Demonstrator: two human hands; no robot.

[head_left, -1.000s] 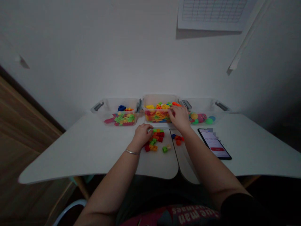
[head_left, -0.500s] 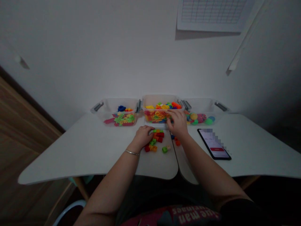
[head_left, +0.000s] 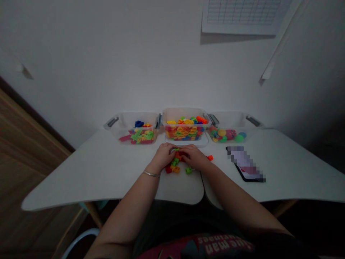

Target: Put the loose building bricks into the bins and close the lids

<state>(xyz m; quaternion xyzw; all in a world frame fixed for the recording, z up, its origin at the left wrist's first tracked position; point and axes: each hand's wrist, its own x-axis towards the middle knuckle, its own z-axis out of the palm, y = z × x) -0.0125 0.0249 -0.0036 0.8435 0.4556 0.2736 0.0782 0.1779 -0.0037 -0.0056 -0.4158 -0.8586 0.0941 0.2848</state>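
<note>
In the head view my left hand [head_left: 165, 155] is curled against the left side of a cluster of toy building blocks [head_left: 175, 162], coloured red, orange and green. My right hand [head_left: 194, 157] meets it from the other side, its fingertips bent onto the red blocks of the same cluster. Both hands partly cover these pieces. A yellow-orange block [head_left: 175, 169] sits at the near end of the cluster. Close below my right hand lies a green block [head_left: 188, 170], and an orange-red block [head_left: 210, 158] shows past my right wrist.
Clear plastic bins line the wall: a left bin [head_left: 124, 133] and a middle bin [head_left: 185, 126] of colourful pieces, and a right bin [head_left: 250, 133] with balls. A phone [head_left: 246, 165] lies to the right. A seam [head_left: 202, 183] splits the white tabletop.
My right hand has come back from the front of the middle bin to the block cluster, beside my left hand. My left hand has stayed in place.
</note>
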